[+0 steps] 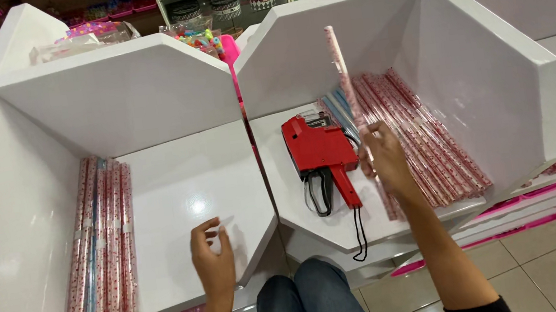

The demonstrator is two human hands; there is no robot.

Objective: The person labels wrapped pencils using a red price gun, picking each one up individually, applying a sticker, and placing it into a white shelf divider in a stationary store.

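While the stack of wrapped rolls (101,246) lies flat along the left wall of the left shelf bin (181,191), my left hand (213,259) hovers over the bare floor of that bin, fingers loosely curled and apart, holding nothing. Further right, the red price-label gun (319,154) rests in the right shelf bin (498,74). My right hand (383,156) has its fingers clamped on one patterned roll (344,81), raised upright beside the pile of rolls (420,136). I judge I am mid-transfer; next calls for carrying it leftward, clear of the divider.
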